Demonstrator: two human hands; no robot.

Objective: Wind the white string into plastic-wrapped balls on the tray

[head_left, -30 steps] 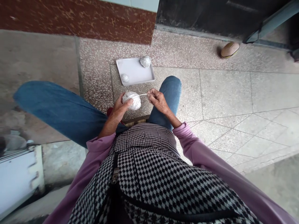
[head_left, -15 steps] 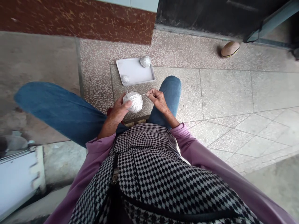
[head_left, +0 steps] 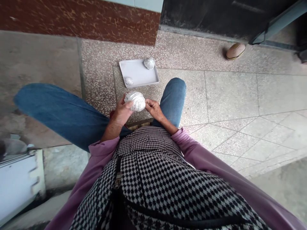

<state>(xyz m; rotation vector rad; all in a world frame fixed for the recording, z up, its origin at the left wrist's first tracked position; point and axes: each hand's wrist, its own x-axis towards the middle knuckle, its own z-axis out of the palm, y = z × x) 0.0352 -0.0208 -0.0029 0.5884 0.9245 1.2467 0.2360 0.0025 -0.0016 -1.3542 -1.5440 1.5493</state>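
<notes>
A large ball of white, shiny string sits above my lap, between my knees. My left hand grips it from the left, the thumb across its near side. Close against the ball's right side, my right hand has its fingers pinched together; the strand between them is too small to make out now, though it showed a moment ago. On the floor beyond lies a shallow white tray. Inside it are a wrapped white ball at the far right corner and a smaller one at the near left corner.
A rounded tan object with a dark-and-yellow band lies on the floor at the upper right. A reddish-brown marbled wall base runs behind the tray. At the lower left stands a white panel-like object. My knees flank the ball.
My right hand has moved left, from a short strand's length away to right beside the ball. The ball has turned and shifted slightly up and left in my left hand.
</notes>
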